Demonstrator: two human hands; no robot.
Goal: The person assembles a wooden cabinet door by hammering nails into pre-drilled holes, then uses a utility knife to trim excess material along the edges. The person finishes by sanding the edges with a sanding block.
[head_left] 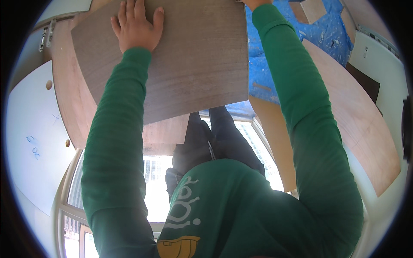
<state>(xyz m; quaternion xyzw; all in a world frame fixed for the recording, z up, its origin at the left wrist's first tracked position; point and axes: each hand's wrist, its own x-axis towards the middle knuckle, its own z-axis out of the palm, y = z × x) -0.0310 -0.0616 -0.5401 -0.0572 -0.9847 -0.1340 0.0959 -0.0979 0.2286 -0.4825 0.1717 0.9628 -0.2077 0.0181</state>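
Note:
A large grey-brown wood-grain board [193, 64] lies in front of me, on a paler wooden surface [69, 86]. My left hand [138, 29] rests flat on the board's upper left part, fingers stretched out and thumb apart, holding nothing. At the board's far right corner is my right hand [257, 2], mostly cut off by the picture's upper edge. Its fingers are hidden, so whether it grips the board or something else there cannot be seen. Both forearms, in green sleeves, reach forward.
A white panel [36, 137] with two round holes stands at the left, near metal hinges [44, 38]. Blue sheeting [262, 77] with an offcut [313, 10] covers the floor to the right. Beyond my right arm lean a pale wood panel [357, 116] and a dark piece [365, 84].

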